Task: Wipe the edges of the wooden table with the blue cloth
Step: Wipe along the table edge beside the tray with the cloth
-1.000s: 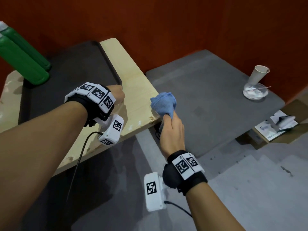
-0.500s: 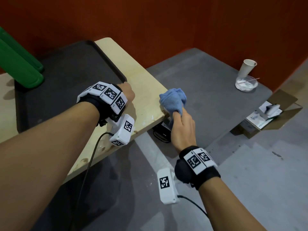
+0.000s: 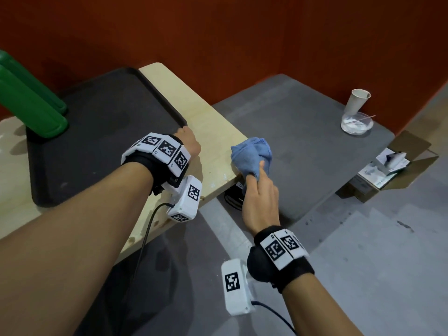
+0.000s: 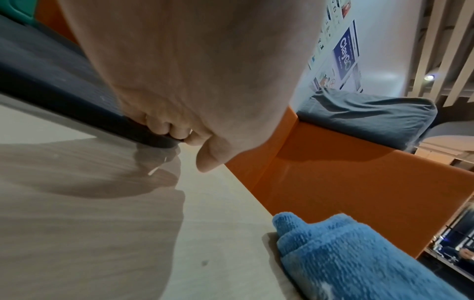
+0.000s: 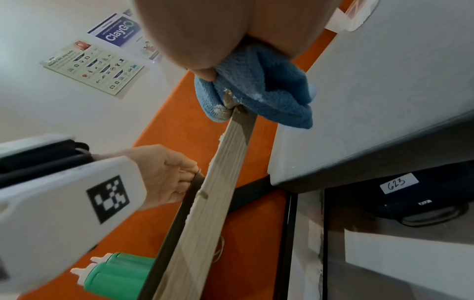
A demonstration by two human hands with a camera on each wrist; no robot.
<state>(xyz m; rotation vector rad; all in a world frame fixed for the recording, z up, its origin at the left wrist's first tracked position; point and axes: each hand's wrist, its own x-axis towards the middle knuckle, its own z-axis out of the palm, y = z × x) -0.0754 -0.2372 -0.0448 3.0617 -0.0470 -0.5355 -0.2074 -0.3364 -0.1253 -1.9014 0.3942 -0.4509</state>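
Observation:
The light wooden table (image 3: 213,132) runs from far left to near right. A bunched blue cloth (image 3: 252,156) sits on its right corner edge, gripped from below by my right hand (image 3: 260,200). In the right wrist view the blue cloth (image 5: 259,89) wraps the end of the table's edge (image 5: 218,182) and carries pale crumbs. My left hand (image 3: 188,141) curls its fingers (image 4: 177,130) over the near right corner of the black tray (image 3: 101,132) on the table. The left wrist view shows the blue cloth (image 4: 354,255) at the table's edge (image 4: 231,203).
Two green bottles (image 3: 29,105) stand on the tray's far left. A lower grey table (image 3: 303,141) lies to the right with a paper cup (image 3: 357,101) and a clear bowl (image 3: 356,123). An open cardboard box (image 3: 392,170) sits beyond it. Orange walls close the back.
The cloth and my right hand stay at the table's right corner, shifting slightly along the edge. My left hand keeps hold of the tray corner. The head view has shifted.

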